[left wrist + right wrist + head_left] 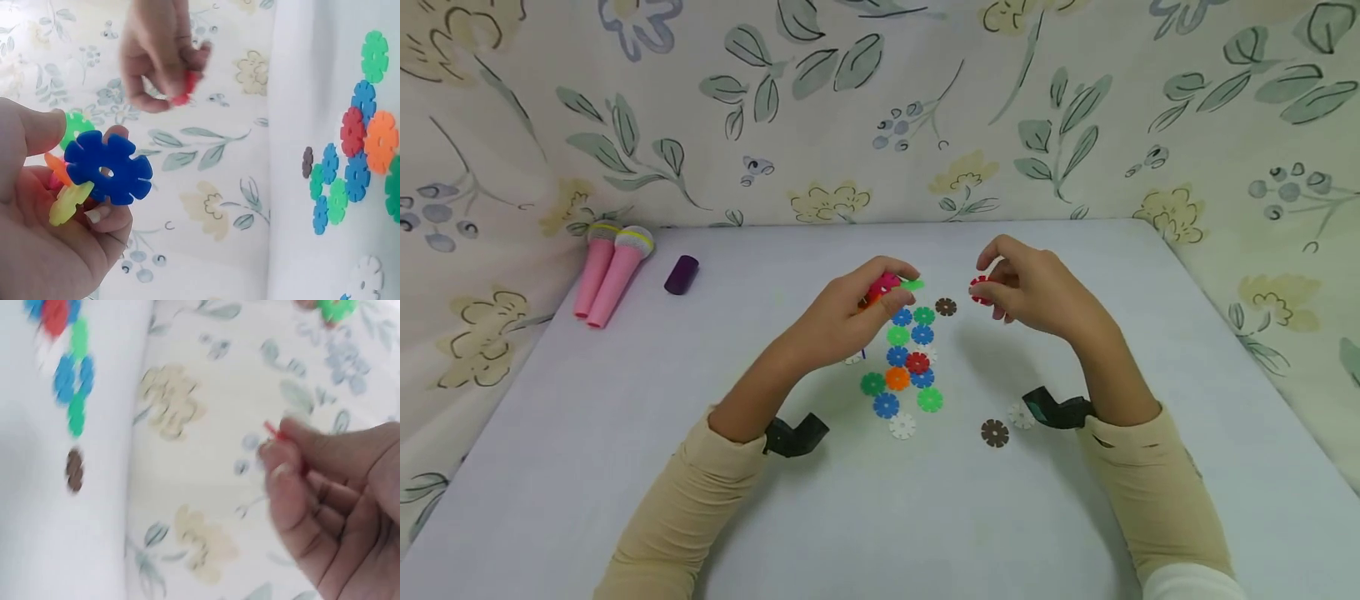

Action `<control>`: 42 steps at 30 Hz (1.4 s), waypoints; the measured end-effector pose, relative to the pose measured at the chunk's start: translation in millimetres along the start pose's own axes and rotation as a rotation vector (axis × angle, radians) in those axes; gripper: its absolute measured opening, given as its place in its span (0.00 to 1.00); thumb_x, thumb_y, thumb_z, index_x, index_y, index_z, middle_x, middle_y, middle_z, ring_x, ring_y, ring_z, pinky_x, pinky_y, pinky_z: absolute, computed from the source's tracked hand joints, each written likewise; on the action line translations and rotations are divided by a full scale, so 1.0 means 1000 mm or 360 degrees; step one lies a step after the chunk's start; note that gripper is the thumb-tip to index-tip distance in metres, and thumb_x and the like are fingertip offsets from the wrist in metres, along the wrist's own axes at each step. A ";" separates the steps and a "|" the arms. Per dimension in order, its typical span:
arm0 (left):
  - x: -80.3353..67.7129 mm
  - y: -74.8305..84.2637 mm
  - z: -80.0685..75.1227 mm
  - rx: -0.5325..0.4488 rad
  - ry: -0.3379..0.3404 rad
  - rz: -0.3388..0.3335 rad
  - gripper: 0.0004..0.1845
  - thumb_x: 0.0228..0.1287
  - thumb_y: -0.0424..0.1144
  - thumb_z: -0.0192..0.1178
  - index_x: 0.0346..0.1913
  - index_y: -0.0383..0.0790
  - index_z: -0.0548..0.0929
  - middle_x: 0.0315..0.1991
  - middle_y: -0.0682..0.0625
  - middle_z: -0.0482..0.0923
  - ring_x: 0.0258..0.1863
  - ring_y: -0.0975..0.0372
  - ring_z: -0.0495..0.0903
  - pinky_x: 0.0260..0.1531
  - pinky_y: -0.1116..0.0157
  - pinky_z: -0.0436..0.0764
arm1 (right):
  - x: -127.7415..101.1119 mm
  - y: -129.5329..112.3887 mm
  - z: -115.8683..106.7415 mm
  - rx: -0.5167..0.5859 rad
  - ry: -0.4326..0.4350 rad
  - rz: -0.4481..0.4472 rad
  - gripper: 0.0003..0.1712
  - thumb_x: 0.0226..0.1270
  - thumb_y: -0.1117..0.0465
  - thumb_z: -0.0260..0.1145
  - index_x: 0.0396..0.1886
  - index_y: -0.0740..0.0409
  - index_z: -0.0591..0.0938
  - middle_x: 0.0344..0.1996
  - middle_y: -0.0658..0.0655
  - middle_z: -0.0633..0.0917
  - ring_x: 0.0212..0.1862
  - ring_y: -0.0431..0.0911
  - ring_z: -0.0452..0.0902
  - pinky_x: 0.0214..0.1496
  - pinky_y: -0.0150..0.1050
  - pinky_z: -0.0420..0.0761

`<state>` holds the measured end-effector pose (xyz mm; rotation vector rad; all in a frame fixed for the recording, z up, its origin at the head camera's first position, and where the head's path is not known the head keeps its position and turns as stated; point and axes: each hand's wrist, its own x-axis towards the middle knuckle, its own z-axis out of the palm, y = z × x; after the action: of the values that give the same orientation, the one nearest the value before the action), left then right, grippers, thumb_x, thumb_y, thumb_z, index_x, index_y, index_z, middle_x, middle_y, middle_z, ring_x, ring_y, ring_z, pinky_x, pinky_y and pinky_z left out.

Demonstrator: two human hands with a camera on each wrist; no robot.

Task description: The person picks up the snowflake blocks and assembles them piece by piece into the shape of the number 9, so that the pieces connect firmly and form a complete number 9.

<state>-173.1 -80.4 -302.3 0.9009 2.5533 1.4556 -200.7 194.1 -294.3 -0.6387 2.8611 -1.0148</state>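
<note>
My left hand [857,312] grips a cluster of joined snowflake discs [103,172]: blue in front, with green, orange, yellow and pink pieces behind it. My right hand [1011,287] pinches a single red disc [979,289] between thumb and fingers, a short gap to the right of the cluster. The red disc [185,87] also shows in the left wrist view, and blurred in the right wrist view as the red disc [278,434]. Below both hands a pile of loose discs [906,358] in blue, green, red and orange lies on the white table [625,433].
Two pink toy microphones [606,271] and a purple cylinder [681,274] lie at the table's back left. Brown discs [994,432] [945,307] and white discs [902,426] lie scattered near the pile. A floral cloth [880,108] backs the table.
</note>
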 end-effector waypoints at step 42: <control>0.000 0.002 0.002 0.0109 -0.0124 -0.0012 0.22 0.73 0.38 0.60 0.67 0.40 0.74 0.59 0.49 0.78 0.55 0.57 0.77 0.48 0.60 0.82 | 0.003 -0.024 0.027 0.0745 -0.0071 -0.0400 0.12 0.65 0.69 0.71 0.48 0.65 0.82 0.37 0.59 0.85 0.33 0.52 0.84 0.36 0.43 0.86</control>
<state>-171.8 -78.0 -302.3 0.9360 2.5612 1.3118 -189.7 159.9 -300.9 -0.9641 2.4050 -1.6072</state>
